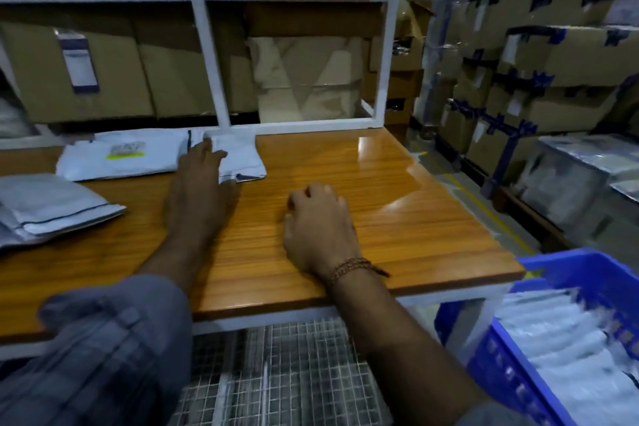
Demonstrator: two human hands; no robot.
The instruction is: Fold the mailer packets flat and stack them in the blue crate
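A white mailer packet (135,157) with a label and a yellow stripe lies at the back of the wooden table (397,197). My left hand (200,180) reaches across the table, its straight fingers resting on the packet's right part. My right hand (320,225) sits on the bare wood in the middle, fingers loosely curled, holding nothing. More grey-white packets (52,207) are piled at the table's left edge. The blue crate (567,270) stands low at the right, holding several folded white packets (567,349).
A white metal frame (214,79) rises behind the table with cardboard boxes (93,76) behind it. Wrapped cartons on pallets (518,55) fill the right side. A wire mesh shelf (294,367) lies under the table.
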